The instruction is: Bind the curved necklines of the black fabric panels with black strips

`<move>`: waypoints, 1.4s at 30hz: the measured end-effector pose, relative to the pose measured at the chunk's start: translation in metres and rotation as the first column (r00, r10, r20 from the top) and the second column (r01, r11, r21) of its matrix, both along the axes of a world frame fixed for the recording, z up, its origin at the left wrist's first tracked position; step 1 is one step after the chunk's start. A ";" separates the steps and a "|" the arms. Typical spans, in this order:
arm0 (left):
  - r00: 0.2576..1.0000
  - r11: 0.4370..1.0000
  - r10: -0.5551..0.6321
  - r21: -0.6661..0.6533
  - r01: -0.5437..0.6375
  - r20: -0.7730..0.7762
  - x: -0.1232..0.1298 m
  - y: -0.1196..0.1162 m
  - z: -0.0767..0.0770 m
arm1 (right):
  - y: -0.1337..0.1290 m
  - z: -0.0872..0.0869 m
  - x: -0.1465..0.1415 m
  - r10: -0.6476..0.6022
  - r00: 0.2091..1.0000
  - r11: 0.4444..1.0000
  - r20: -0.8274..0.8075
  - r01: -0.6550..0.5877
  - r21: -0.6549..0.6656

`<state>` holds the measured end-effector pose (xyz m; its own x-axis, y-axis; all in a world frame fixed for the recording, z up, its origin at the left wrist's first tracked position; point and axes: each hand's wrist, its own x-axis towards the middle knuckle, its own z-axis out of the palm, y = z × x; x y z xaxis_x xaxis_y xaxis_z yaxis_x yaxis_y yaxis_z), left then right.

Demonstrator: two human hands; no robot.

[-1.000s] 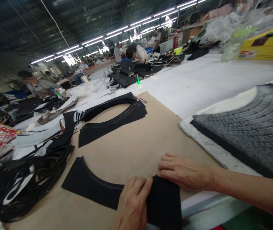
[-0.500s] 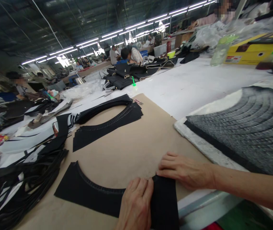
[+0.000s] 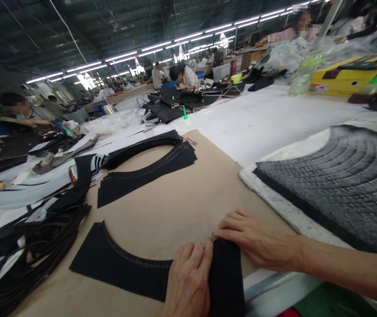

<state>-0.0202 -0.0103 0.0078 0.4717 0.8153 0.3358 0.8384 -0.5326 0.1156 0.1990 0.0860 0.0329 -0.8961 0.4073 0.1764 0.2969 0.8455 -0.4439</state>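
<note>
A black curved fabric piece (image 3: 129, 275) lies on brown paper (image 3: 162, 211), its notched inner edge facing away from me. My left hand (image 3: 190, 277) presses on its right part, the fingers closed together at the curved edge. Close beside it, my right hand (image 3: 251, 240) has its fingers bent together at the piece's upper right end, their tips touching the edge. Both hands seem to pinch that edge, but the fingertips are partly hidden. Farther back lies a stack of similar black pieces (image 3: 149, 169), with small red-handled snips (image 3: 191, 141) near its right end.
Black strips (image 3: 53, 255) are heaped at left. A layered black-and-grey stack (image 3: 334, 176) rests on a white slab at right. Behind stand a green-tipped bottle (image 3: 185, 118), black bags (image 3: 175, 101), a clear bottle (image 3: 302, 79) and a yellow box (image 3: 343, 81). Several people sit farther off.
The view has shifted slightly. My right hand's fingertips have moved a little left, closer to my left hand, along the edge of the black piece. My left hand stays on the fabric.
</note>
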 end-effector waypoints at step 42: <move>0.993 0.989 0.070 0.133 -0.058 -0.090 0.010 -0.008 0.002 | -0.027 -0.021 0.016 -0.239 0.971 0.945 0.011 0.230 0.234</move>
<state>-0.0103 -0.0185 0.0096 0.4546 0.7970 0.3976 0.8751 -0.4828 -0.0329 0.2148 0.0589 0.0120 -0.7880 0.5595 0.2568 0.5125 0.8273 -0.2300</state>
